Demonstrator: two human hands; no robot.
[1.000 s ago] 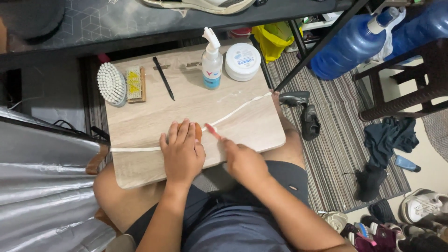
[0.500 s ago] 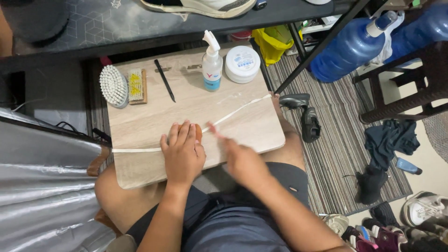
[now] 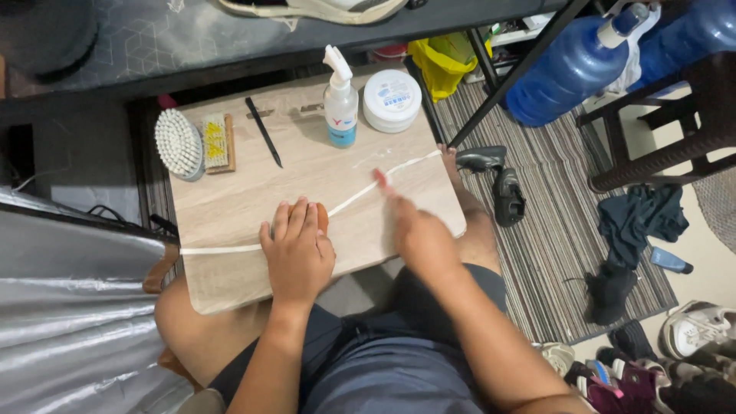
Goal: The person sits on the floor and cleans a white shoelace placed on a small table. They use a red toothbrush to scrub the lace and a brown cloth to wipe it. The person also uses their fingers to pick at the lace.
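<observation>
Pressure is kept on the white shoelace (image 3: 230, 248) by the flat left hand (image 3: 297, 253), fingers together, over a brown object on the lap board (image 3: 253, 192). The right hand (image 3: 422, 241), pinching a pink brush (image 3: 381, 179), has been moved up the lace since a second ago, so scrubbing appears to be advancing.

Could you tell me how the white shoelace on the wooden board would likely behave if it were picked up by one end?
The white shoelace would probably hang limp: it lies in a loose, bending line across the wooden board, held down under the left hand. It looks thin and flat, so likely very light. Pushed sideways, it should bunch rather than slide as one piece.
</observation>
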